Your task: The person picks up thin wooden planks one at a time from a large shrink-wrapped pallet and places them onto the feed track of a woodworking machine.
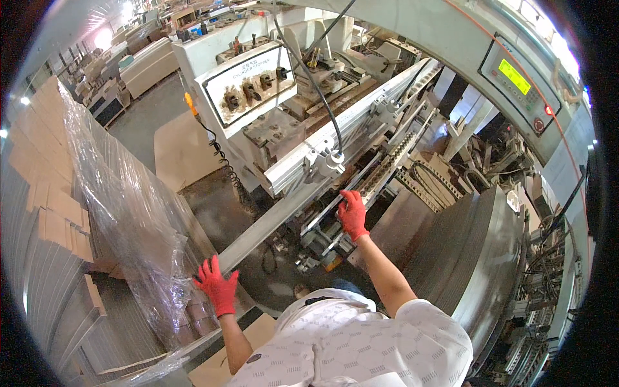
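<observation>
My left hand [218, 287], in a red glove, is spread open at the near left end of a long, narrow grey board [274, 222]. The board slants up to the right, under a white clamping beam [300, 164] of a machine. My right hand [352, 216], gloved in red too, is over the near end of a metal rail [387, 168] with a row of small fittings. Its fingers are slightly bent, with the thumb apart, and no held thing shows in it. Contact beneath that palm is hidden.
Plastic-wrapped stacks of panels [122, 213] stand on the left. On the right is a tall stack of grey boards [467, 245]. A white control box with dark knobs [250, 84] and a lit control panel [514, 77] are on the machine. A coiled cable [222, 155] hangs nearby.
</observation>
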Demonstrator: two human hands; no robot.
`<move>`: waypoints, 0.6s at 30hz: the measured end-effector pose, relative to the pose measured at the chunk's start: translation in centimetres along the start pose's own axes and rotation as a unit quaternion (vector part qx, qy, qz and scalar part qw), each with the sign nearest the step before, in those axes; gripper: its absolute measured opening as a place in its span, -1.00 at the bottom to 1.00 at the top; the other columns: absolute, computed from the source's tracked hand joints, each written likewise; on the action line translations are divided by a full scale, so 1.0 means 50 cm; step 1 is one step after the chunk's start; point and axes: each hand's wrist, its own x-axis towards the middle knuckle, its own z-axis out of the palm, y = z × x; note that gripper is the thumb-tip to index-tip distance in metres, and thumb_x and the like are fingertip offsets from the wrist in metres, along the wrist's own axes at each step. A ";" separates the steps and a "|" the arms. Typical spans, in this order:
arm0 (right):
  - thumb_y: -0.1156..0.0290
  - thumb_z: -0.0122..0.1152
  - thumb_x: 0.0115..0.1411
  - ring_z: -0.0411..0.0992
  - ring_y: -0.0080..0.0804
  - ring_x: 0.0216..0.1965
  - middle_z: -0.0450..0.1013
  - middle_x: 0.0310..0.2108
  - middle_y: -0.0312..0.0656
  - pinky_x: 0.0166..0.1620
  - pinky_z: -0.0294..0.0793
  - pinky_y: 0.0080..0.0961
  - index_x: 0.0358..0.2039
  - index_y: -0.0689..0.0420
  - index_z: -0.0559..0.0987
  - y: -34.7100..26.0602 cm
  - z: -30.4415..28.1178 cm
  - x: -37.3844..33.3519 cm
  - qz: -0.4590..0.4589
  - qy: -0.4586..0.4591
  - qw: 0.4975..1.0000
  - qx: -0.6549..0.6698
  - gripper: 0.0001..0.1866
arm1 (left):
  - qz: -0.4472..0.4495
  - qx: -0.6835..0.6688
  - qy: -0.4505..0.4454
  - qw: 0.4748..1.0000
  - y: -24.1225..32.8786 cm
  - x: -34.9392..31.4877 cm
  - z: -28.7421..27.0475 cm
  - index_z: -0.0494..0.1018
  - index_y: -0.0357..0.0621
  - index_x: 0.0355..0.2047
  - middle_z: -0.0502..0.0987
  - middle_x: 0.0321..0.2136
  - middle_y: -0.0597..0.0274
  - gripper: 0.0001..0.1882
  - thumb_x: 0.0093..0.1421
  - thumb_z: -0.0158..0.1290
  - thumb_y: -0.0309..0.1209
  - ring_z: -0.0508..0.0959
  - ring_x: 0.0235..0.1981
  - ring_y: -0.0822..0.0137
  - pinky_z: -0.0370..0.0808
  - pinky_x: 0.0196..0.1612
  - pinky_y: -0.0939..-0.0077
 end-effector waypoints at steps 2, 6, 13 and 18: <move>0.55 0.23 0.11 0.54 0.06 -0.16 0.54 -0.18 -0.07 -0.11 0.58 -0.15 -0.04 0.04 0.63 -0.010 -0.012 -0.015 -0.049 -0.004 0.999 -0.017 -0.63 | 0.001 0.013 -0.022 1.000 0.014 0.030 -0.009 0.42 0.16 0.27 0.45 0.20 0.17 -0.19 -0.01 0.43 -0.12 0.38 0.29 0.03 0.06 0.37 -0.49; 0.49 0.27 0.12 0.57 0.02 -0.24 0.56 -0.26 -0.12 -0.20 0.58 -0.11 -0.09 -0.01 0.67 -0.013 -0.013 -0.014 -0.037 -0.013 0.999 -0.030 -0.69 | -0.029 0.065 -0.063 0.995 0.027 0.059 0.007 0.46 0.18 0.15 0.51 0.08 0.22 -0.28 -0.07 0.43 -0.18 0.44 0.23 0.06 0.08 0.36 -0.47; 0.47 0.28 0.12 0.56 0.00 -0.24 0.57 -0.25 -0.15 -0.20 0.55 -0.11 -0.14 -0.01 0.67 -0.014 -0.016 -0.015 -0.010 -0.009 1.000 -0.007 -0.74 | -0.025 0.111 -0.068 0.991 0.013 0.055 0.036 0.43 0.21 0.13 0.51 0.07 0.24 -0.27 -0.10 0.43 -0.20 0.47 0.20 0.06 0.11 0.35 -0.42; 0.48 0.29 0.11 0.56 -0.01 -0.25 0.56 -0.27 -0.16 -0.20 0.55 -0.12 -0.15 -0.01 0.67 -0.015 -0.018 -0.011 0.012 -0.009 1.000 0.012 -0.74 | -0.015 0.129 -0.054 0.990 0.007 0.053 0.040 0.41 0.23 0.17 0.51 0.08 0.25 -0.22 -0.12 0.44 -0.18 0.47 0.20 0.06 0.13 0.35 -0.39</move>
